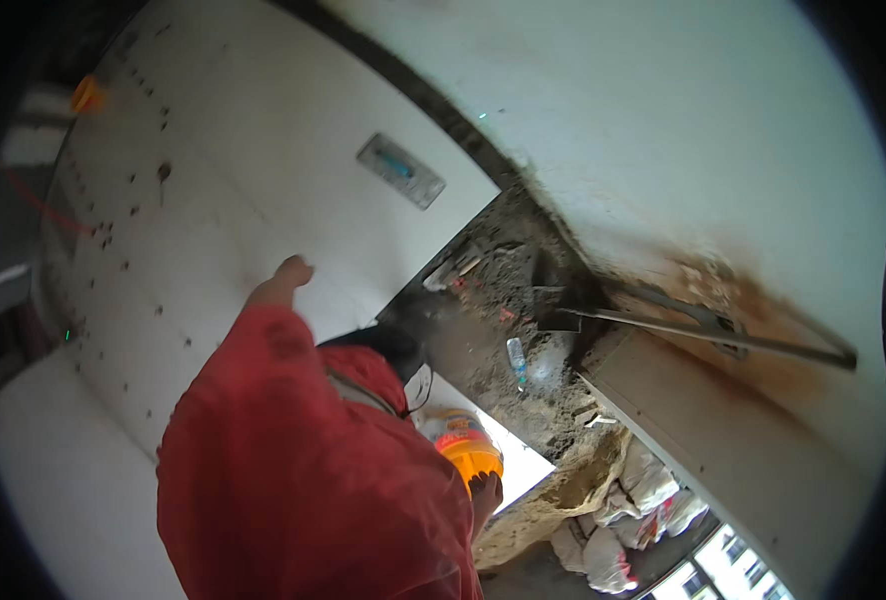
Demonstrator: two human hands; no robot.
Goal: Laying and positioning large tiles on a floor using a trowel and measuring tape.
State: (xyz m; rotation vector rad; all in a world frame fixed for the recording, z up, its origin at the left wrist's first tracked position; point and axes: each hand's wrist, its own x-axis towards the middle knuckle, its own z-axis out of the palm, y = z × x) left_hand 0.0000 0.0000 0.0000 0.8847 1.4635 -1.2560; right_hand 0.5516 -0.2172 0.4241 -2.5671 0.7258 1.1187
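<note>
My left hand (296,270), at the end of a red sleeve, is held out over a large white panel (263,190). Its fingers look curled in, and nothing shows in them. Lower down, my right hand (487,490) has its fingers closed on the edge of an orange-and-white plastic bucket (472,455). My red jacket hides part of that bucket. A flat plastering trowel (423,187) with a grey plate and blue-green handle lies on the white panel, beyond my left hand and apart from it.
Dirt and rubble (483,350) cover the ground beyond the panel, with a clear plastic bottle (516,355) on it. A long-handled tool (703,329) lies across towards the stained wall (743,150). Several white sacks (648,480) are heaped at the lower right.
</note>
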